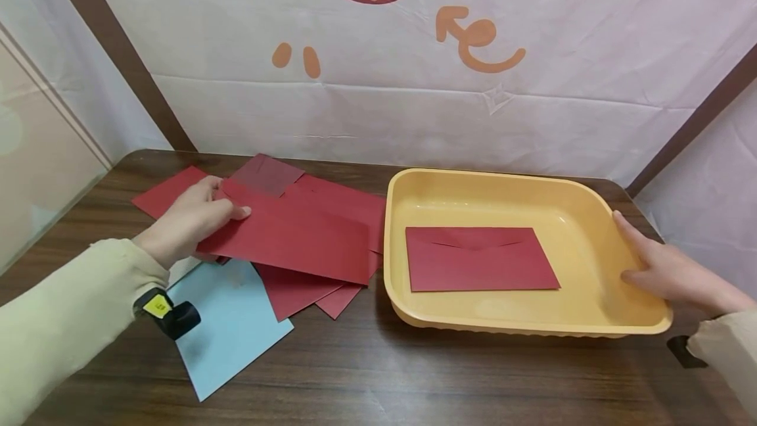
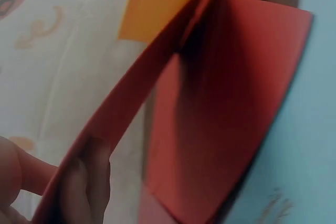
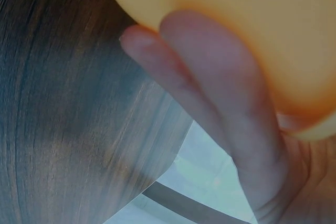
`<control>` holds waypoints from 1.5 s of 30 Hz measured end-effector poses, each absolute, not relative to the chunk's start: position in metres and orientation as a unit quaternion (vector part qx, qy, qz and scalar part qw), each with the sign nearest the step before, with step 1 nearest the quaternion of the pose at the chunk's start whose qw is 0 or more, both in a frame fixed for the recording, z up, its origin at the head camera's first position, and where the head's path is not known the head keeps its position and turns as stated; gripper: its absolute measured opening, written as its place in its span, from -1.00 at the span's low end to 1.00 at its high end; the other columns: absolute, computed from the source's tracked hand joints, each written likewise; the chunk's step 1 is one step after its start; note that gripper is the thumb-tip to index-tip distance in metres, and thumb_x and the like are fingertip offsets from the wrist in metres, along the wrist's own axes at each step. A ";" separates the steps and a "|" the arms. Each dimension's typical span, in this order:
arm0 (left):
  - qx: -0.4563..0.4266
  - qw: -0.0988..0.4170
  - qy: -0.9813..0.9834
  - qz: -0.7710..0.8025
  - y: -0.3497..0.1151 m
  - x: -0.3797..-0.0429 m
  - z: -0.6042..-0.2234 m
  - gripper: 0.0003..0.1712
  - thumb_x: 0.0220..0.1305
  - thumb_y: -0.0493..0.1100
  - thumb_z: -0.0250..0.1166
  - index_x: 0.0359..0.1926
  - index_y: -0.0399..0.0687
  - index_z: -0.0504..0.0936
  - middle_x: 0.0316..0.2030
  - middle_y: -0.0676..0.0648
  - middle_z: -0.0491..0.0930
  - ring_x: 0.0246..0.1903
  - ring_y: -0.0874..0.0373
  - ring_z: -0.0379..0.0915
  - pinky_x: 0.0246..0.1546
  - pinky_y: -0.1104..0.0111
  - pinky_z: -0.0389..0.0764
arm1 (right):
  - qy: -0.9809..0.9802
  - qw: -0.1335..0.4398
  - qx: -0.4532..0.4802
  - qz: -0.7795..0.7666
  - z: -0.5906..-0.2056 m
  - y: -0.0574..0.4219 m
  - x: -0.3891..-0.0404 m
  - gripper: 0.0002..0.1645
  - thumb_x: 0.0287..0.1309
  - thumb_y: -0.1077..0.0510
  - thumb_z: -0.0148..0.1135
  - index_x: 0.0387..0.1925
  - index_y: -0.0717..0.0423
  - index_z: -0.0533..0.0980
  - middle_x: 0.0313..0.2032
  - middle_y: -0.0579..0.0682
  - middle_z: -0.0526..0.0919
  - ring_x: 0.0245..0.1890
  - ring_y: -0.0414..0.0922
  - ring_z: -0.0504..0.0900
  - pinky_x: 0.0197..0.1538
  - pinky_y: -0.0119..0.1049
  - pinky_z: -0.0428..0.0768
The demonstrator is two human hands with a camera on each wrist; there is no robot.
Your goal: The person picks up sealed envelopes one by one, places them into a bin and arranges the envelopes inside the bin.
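My left hand (image 1: pixel 198 215) pinches a red envelope (image 1: pixel 296 235) at its left end, thumb on top, and holds it over a loose pile of other red envelopes (image 1: pixel 296 291). From the left wrist, the held envelope (image 2: pixel 121 103) appears nearly edge-on, with fingers (image 2: pixel 100 177) on its near face. A yellow tray (image 1: pixel 473 313) stands on the right, and one red envelope (image 1: pixel 481 267) lies flat inside it, flap side up. My right hand (image 1: pixel 674 271) grips the tray's right rim, thumb over the edge and fingers (image 3: pixel 210 61) along the outer wall.
A light blue sheet or envelope (image 1: pixel 233 327) lies partly under the pile, towards the front. At the back of the pile is a darker red envelope (image 1: pixel 266 176). The brown wooden table (image 1: pixel 378 380) meets a printed cloth backdrop (image 1: pixel 355 117) behind.
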State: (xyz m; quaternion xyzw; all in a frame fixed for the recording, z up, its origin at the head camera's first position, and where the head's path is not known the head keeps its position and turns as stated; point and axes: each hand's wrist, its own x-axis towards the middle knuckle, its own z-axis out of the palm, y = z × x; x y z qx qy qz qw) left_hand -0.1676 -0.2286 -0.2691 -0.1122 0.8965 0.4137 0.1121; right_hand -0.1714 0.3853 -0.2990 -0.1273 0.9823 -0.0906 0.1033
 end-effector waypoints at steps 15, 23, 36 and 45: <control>-0.133 0.007 0.873 0.468 -0.229 -0.171 -0.246 -0.17 0.36 0.08 0.02 0.41 -0.34 -0.07 0.13 -0.27 0.26 -0.08 0.01 0.32 -0.28 0.35 0.46 | 0.983 0.101 -0.129 -0.078 -0.297 0.385 -0.173 0.21 0.03 0.22 0.24 0.43 0.33 -0.40 0.10 0.68 0.28 -0.34 0.13 0.54 -0.25 -0.12 0.48; -0.145 -0.025 0.812 0.564 -0.209 -0.180 -0.241 -0.36 0.36 0.09 0.07 0.31 -0.11 0.14 -0.08 0.14 0.33 -0.12 0.23 0.30 -0.12 0.33 0.42 | 0.984 0.102 -0.127 -0.077 -0.297 0.383 -0.172 0.22 0.03 0.22 0.25 0.43 0.33 -0.40 0.13 0.68 0.25 -0.30 0.17 0.55 -0.23 -0.09 0.48; -0.079 0.011 0.803 0.590 -0.132 -0.183 -0.243 -0.38 0.39 -0.14 0.06 0.34 -0.27 0.06 0.14 -0.25 0.33 -0.11 0.05 0.42 -0.18 0.37 0.51 | 0.982 0.118 -0.113 -0.097 -0.296 0.382 -0.167 0.24 0.06 0.23 0.24 0.43 0.28 -0.45 0.14 0.69 0.23 -0.31 0.11 0.58 -0.25 -0.16 0.47; -0.055 0.054 0.817 0.571 -0.090 -0.184 -0.254 -0.20 0.43 -0.15 -0.02 0.49 -0.18 -0.26 0.42 -0.24 0.03 0.39 -0.06 0.00 0.39 0.11 0.12 | 0.982 0.118 -0.114 -0.095 -0.296 0.382 -0.169 0.24 0.06 0.21 0.25 0.43 0.27 -0.46 0.15 0.68 0.22 -0.28 0.15 0.59 -0.23 -0.11 0.48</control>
